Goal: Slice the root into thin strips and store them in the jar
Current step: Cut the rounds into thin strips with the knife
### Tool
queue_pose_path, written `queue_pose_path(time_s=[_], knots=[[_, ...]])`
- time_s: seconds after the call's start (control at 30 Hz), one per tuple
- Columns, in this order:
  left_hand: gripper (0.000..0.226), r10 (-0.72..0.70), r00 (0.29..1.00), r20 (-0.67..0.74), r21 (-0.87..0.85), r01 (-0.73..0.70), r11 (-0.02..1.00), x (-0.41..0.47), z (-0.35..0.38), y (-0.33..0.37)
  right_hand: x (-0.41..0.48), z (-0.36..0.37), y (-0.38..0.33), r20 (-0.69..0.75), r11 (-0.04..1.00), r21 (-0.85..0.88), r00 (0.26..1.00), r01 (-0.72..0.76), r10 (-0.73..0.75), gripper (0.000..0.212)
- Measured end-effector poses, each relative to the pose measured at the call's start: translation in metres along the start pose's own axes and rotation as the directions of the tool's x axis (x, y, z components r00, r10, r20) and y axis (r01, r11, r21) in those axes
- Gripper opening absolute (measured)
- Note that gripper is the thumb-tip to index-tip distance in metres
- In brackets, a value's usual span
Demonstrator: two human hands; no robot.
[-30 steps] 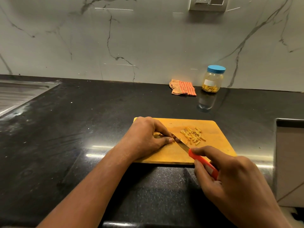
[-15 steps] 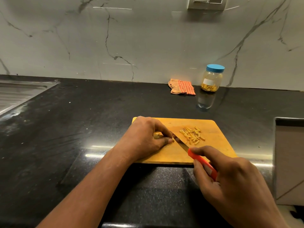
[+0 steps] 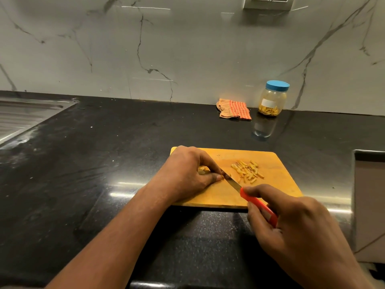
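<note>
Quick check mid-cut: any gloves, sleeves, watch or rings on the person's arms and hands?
No. The left hand and right hand are bare: no gloves, no rings showing. The left forearm has no sleeve, watch or band; the right wrist is likewise uncovered.

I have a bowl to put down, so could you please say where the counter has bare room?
The widest bare counter lies between the sink drainboard and the cutting board. A narrower strip separates the board from cloth and jar. The board is crowded: left hand on the root, right hand gripping the knife, cut strips.
</note>
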State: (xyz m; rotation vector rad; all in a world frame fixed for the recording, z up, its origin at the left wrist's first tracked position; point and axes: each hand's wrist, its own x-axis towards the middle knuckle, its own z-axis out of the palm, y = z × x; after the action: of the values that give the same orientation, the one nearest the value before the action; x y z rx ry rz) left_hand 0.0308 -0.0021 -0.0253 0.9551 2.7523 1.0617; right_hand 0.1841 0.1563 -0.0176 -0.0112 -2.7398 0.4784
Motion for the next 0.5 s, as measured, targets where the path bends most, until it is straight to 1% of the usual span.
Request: queue_pose_path(time_s=[0.1, 0.23, 0.5], knots=[[0.011, 0.002, 1.0, 0.003, 0.016, -0.002, 1.0, 0.0, 0.0, 0.001, 0.007, 0.006, -0.003, -0.013, 0.999, -0.054, 1.0, -0.006, 0.005, 0.029], [0.01, -0.009, 1.0, -0.003, 0.006, 0.009, 1.0, 0.0, 0.001, 0.001, 0.012, 0.012, -0.005, 0.003, 0.994, -0.108, 1.0, -0.001, 0.001, 0.029], [0.009, -0.023, 1.0, -0.004, 0.01, 0.024, 1.0, 0.001, -0.001, 0.0, -0.003, -0.009, 0.007, -0.045, 1.0, -0.028, 0.999, -0.014, 0.013, 0.026]])
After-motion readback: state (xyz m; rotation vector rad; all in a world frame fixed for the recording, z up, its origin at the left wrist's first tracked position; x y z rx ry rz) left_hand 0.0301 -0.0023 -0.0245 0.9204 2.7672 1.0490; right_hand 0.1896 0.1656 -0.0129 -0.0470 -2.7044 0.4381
